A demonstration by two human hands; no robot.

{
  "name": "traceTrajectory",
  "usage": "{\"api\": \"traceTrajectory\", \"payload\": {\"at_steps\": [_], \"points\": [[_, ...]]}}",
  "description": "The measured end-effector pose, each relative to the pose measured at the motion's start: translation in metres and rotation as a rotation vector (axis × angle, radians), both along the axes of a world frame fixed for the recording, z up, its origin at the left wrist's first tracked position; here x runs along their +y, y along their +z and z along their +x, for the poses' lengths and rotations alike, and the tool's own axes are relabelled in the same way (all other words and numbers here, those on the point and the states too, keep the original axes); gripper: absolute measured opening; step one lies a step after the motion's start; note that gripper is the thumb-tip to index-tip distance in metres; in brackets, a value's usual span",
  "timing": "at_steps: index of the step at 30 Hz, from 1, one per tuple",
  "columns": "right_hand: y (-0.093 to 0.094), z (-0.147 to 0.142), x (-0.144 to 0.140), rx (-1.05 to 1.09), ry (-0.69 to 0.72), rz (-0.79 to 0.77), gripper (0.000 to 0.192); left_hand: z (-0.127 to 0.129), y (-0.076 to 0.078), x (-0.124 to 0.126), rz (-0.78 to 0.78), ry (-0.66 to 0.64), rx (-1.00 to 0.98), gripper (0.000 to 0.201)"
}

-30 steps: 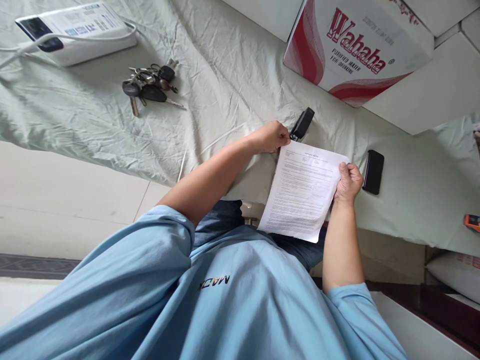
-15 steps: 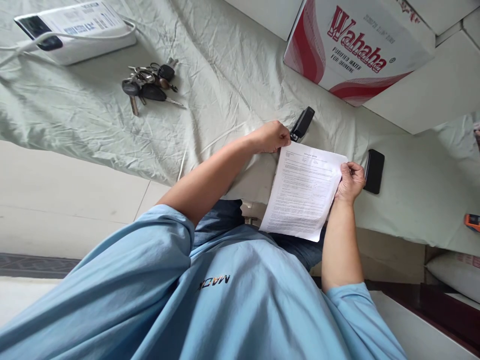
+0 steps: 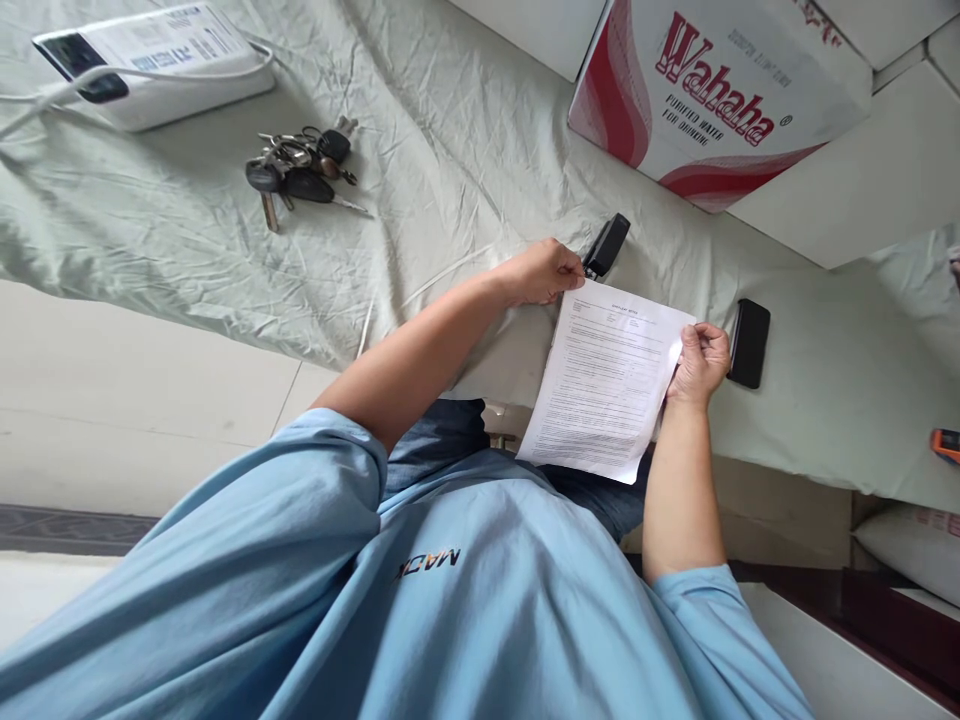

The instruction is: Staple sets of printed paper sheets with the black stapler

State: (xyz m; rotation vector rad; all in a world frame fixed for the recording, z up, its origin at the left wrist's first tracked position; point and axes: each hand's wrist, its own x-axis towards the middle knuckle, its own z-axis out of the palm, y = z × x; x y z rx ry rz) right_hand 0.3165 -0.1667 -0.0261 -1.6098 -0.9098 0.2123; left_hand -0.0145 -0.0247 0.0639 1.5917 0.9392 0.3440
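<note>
A printed sheet of paper [image 3: 611, 385] is stretched between my two hands, its lower end hanging over the table edge above my lap. My left hand [image 3: 551, 270] is closed in a pinch on its top left corner. On the upper right edge, my right hand [image 3: 701, 362] grips the sheet between thumb and fingers. A black stapler [image 3: 607, 246] lies on the table just beyond my left hand, its near end partly hidden by the fingers. Close to the right hand's outer side is a black smartphone [image 3: 749, 343], lying flat.
A pale green cloth [image 3: 450, 150] covers the table. A bunch of keys [image 3: 304, 175] and a white box-shaped device with a cable [image 3: 165, 65] lie at the far left. A Wahaha carton [image 3: 712, 100] stands at the back right. An orange and black object [image 3: 946, 443] sits at the right edge.
The top left corner of the paper and my left hand have shifted very slightly. Both hands keep their hold on the sheet.
</note>
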Motion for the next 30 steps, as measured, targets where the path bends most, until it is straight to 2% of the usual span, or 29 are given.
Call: {"api": "traceTrajectory", "payload": {"at_steps": [11,15,19,25,30], "points": [[0.009,-0.013,-0.001,0.086,0.04,-0.06,0.073,-0.001,-0.01,0.004,-0.043,0.001,-0.037,0.015],[0.012,-0.014,0.0,0.077,0.015,-0.086,0.073,0.002,-0.013,0.004,-0.049,0.052,-0.029,0.009],[0.011,-0.011,0.005,0.09,0.009,-0.106,0.07,0.007,-0.021,0.004,-0.014,0.139,0.006,0.027],[0.013,-0.008,0.011,-0.012,0.009,-0.204,0.064,0.014,-0.034,0.005,0.074,0.218,0.027,0.027],[0.014,-0.011,0.005,-0.077,0.016,-0.169,0.062,0.015,-0.032,0.005,0.083,0.207,0.066,0.022]]}}
